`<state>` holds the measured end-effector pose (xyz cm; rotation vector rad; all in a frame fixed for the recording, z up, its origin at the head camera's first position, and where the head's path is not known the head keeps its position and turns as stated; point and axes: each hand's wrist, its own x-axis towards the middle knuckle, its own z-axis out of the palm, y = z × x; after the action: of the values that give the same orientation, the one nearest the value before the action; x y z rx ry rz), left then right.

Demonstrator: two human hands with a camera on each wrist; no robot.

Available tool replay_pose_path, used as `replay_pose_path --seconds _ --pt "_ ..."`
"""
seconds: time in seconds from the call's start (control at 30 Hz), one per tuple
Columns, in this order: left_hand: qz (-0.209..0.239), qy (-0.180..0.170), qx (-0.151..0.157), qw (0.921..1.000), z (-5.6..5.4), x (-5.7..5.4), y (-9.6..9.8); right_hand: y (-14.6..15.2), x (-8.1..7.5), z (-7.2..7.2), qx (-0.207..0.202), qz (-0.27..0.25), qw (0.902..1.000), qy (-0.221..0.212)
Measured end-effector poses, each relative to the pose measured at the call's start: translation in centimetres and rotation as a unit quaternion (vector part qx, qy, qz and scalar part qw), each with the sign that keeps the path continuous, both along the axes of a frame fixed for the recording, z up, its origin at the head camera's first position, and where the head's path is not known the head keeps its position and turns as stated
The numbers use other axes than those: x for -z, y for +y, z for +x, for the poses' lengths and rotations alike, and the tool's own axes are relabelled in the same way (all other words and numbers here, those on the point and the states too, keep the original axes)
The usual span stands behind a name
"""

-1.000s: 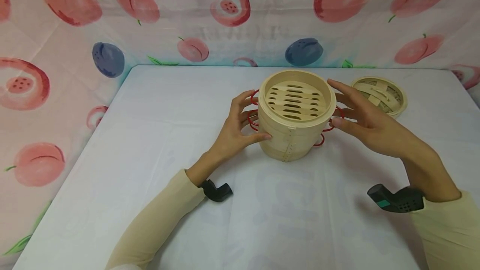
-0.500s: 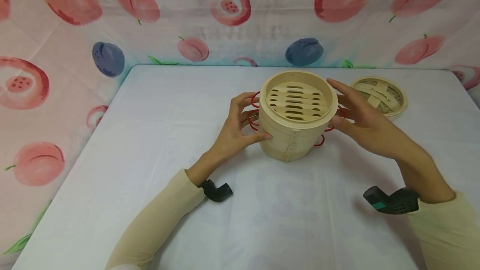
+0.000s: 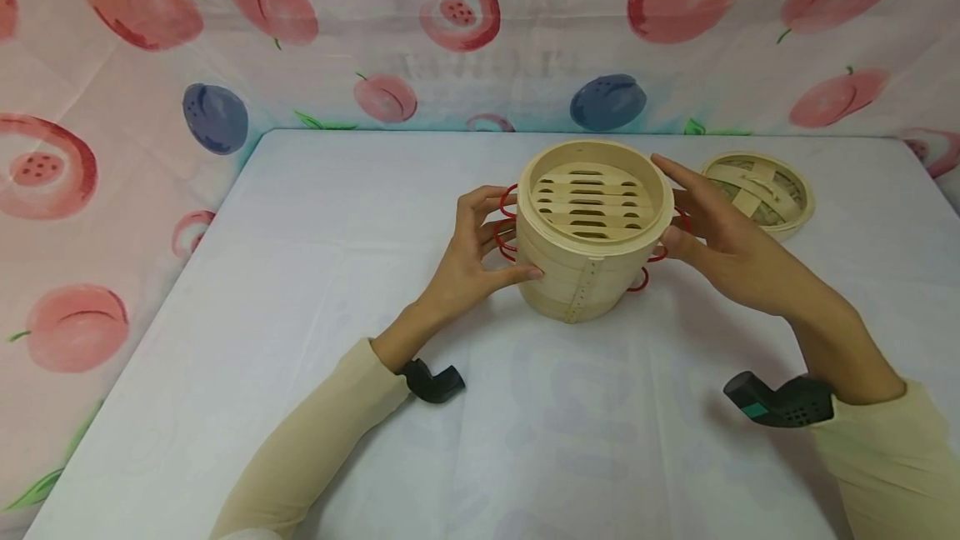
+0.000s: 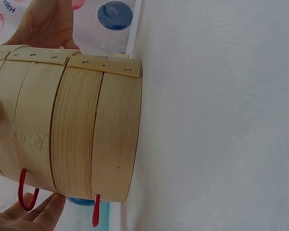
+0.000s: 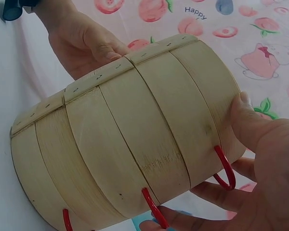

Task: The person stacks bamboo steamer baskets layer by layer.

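Upright bamboo steamer (image 3: pixel 566 277), long axis vertical, slatted top (image 3: pixel 588 200) upward; left hand (image 3: pixel 474 252) and right hand (image 3: pixel 733 248) grip its sides.

On the fruit cloth (image 5: pixel 216 62), the word "Happy" (image 5: pixel 196 13) can be read above the steamer (image 5: pixel 120 139) in the right wrist view. In the left wrist view, "Happ" (image 4: pixel 8 6) appears upside down, above the steamer. In the head view, faint letters (image 3: pixel 491 65) beyond the steamer cannot be read.
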<state>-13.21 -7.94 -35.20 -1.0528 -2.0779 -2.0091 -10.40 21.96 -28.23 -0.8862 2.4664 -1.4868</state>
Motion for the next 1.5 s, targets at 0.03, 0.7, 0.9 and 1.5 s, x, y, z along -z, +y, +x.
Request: replay_pose_path --seconds 0.03,0.7,0.9,1.5 --pt "-0.001 -0.001 -0.001 1.0 0.0 0.0 0.0 0.0 0.0 0.0 -0.001 -0.001 1.0 0.0" --pt "-0.057 0.0 -0.03 0.9979 0.5 -0.3 0.0 -0.1 -0.1 0.1 0.004 0.002 0.9999 -0.013" --pt "-0.051 0.003 -0.029 0.9983 0.4 -0.3 0.1 -0.1 -0.1 0.1 0.006 0.003 0.9999 -0.013" --pt "-0.101 0.127 -0.085 0.9831 0.7 -1.0 0.3 0.0 -0.2 0.1 0.003 0.006 0.9999 -0.008"
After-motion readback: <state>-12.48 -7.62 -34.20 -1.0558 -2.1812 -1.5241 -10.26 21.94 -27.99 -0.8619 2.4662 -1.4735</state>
